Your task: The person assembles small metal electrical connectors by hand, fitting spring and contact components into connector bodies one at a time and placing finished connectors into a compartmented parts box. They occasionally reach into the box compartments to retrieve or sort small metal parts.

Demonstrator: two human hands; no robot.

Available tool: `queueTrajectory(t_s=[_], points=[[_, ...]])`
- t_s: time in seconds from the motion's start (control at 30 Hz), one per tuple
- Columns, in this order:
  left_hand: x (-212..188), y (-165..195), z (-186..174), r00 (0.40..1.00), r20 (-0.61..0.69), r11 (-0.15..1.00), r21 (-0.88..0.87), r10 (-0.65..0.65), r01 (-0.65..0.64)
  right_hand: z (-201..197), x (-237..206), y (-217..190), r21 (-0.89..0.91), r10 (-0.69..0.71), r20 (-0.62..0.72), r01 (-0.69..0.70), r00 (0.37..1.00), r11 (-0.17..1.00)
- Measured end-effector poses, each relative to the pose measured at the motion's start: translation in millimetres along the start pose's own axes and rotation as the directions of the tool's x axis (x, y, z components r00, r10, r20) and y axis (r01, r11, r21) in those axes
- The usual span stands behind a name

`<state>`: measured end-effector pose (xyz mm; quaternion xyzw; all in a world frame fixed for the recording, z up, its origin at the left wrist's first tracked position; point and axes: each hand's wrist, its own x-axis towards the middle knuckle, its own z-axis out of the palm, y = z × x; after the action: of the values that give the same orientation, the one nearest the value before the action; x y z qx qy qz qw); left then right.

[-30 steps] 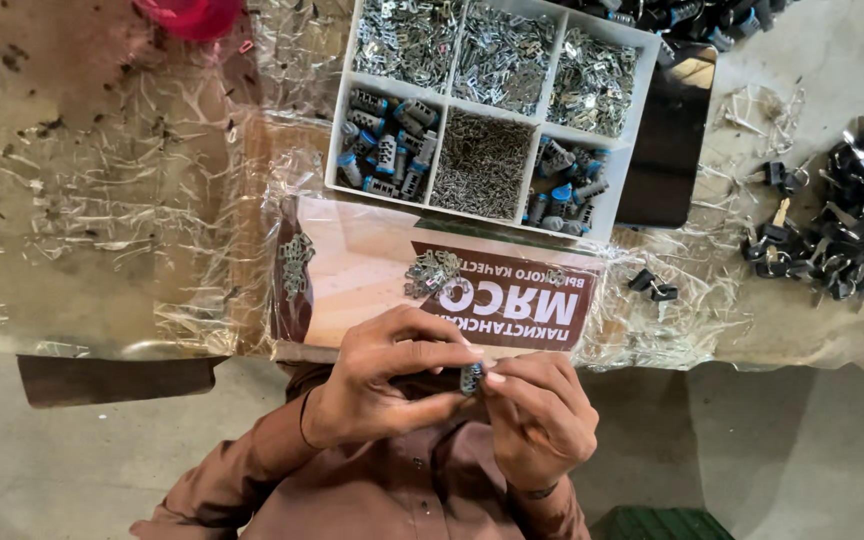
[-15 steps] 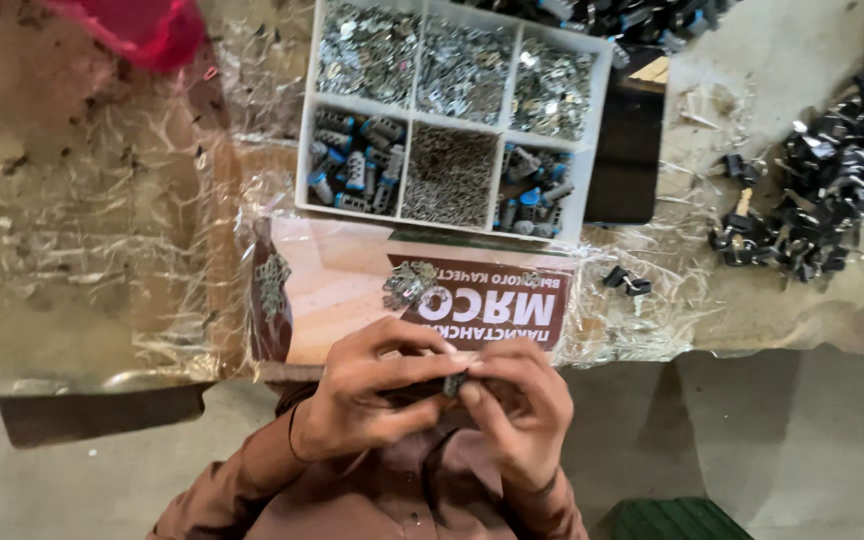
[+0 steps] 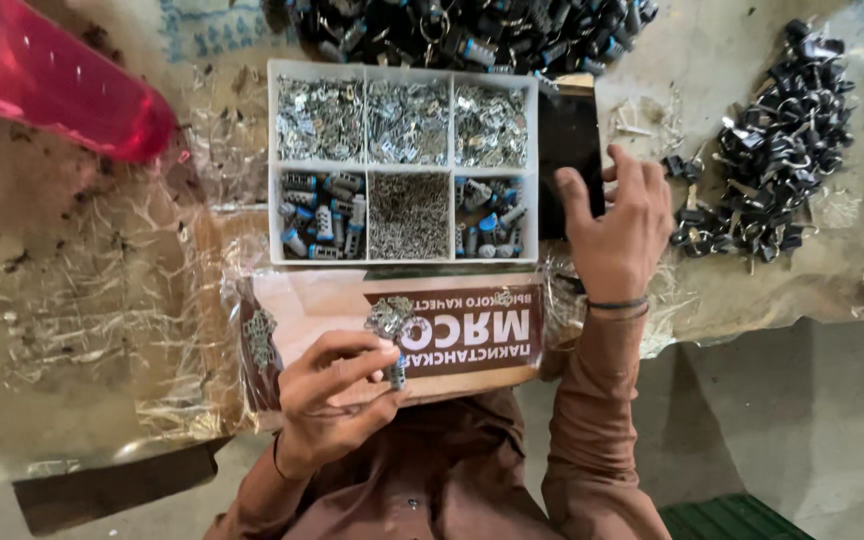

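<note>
Plastic-covered counter (image 3: 72, 330): left hand (image 3: 332, 400) pinches small upright metal part (image 3: 397, 375) below compartment tray (image 3: 402, 165); right hand (image 3: 612, 235), fingers spread, beside tray, nearer black clip pile (image 3: 772, 170).

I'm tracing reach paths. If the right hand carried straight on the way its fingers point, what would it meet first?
The right hand points away from the body, fingertips over the dark flat slab beside the white compartment tray. It would likely meet that slab first, then the heap of black parts beyond; height above the slab is unclear.
</note>
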<state>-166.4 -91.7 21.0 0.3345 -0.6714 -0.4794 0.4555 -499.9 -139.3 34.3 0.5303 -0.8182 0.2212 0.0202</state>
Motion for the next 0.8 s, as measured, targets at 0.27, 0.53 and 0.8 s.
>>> queueTrajectory(t_s=[0.27,0.53,0.8], points=[[0.3,1.6,4.5,1.0,-0.009,1.0,0.009,-0.008,0.008,10.3,7.9,3.2,0.011,-0.012,-0.017,0.012,1.0,1.0],[-0.8,1.5,5.9,1.0,0.01,1.0,-0.015,-0.019,0.02,19.8,6.9,6.9,0.073,0.03,-0.072,-0.025,0.997,0.997],[-2.6,1.2,7.8,0.999,0.012,0.999,-0.01,-0.033,0.033,19.9,3.2,8.5,0.068,-0.058,-0.124,0.067,0.991,0.995]])
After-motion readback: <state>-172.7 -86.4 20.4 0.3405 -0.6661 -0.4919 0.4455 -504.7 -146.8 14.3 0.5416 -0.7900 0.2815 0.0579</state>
